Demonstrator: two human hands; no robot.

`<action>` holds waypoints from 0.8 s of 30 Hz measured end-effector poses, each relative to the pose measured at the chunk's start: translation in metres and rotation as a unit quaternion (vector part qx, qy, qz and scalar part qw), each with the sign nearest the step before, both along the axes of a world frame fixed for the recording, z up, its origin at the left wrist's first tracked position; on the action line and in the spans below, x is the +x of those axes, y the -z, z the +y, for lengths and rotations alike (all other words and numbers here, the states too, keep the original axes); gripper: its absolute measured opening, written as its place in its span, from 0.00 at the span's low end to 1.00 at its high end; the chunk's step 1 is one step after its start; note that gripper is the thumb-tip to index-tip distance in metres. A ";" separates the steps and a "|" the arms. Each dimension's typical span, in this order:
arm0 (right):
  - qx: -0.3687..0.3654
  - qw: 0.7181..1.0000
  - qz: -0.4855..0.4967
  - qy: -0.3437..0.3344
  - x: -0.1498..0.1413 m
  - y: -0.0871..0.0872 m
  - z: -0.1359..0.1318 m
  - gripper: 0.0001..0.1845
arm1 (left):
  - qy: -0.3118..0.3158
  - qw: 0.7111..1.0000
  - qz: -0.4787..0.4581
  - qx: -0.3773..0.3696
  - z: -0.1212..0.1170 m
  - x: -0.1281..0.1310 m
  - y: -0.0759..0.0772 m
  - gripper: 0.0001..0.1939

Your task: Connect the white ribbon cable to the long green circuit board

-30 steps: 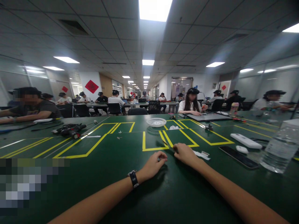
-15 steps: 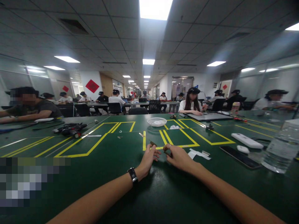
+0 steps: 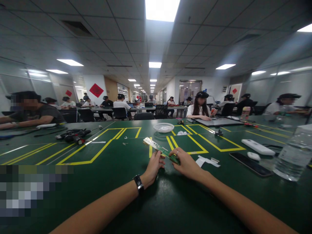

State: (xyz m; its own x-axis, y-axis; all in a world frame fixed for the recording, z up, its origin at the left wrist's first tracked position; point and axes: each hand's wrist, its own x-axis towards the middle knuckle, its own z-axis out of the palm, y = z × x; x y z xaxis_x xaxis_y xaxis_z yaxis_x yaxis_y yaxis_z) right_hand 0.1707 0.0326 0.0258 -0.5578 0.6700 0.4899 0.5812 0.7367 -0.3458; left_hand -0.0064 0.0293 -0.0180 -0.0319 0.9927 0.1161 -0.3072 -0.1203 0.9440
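Held out over the table by both hands is a long, narrow green circuit board with a shiny, silvery far part. My left hand pinches it near the middle between thumb and fingers. A black-strapped watch sits on that wrist. At the board's near right end, my right hand is closed on the green part, with a ring on one finger. Its fingertips are partly hidden behind the hand and board. The markings on the board are too small to read.
Beyond the hands stands a white basket. White paper strips, a phone, a white case and a water bottle are on the right. Black tools lie left. A person sits across the green table.
The circuit board has turned from nearly edge-on to showing its broad face, with its far end pointing up and left. Both hands stay in almost the same place.
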 end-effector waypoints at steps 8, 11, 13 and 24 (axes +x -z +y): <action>0.012 0.998 -0.035 0.045 0.002 0.004 0.003 0.19 | 0.005 0.998 0.050 0.033 0.001 0.000 0.002 0.17; 0.016 0.998 -0.051 0.043 -0.001 0.003 -0.001 0.19 | 0.022 0.996 0.070 0.053 0.002 0.001 0.003 0.17; 0.020 0.998 -0.055 0.038 -0.002 0.002 -0.003 0.19 | 0.018 0.997 0.066 0.047 0.003 0.002 0.003 0.18; 0.014 0.998 -0.056 -0.029 0.000 0.002 -0.006 0.19 | 0.007 0.999 0.036 0.027 0.001 0.002 0.002 0.25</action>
State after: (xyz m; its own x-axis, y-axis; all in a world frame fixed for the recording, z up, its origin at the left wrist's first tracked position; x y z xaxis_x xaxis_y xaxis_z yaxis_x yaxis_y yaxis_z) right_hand 0.1705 0.0263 0.0234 -0.6470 0.6225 0.4403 0.5719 0.7781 -0.2597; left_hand -0.0045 0.0303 -0.0201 -0.0071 0.9852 0.1712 -0.2403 -0.1679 0.9561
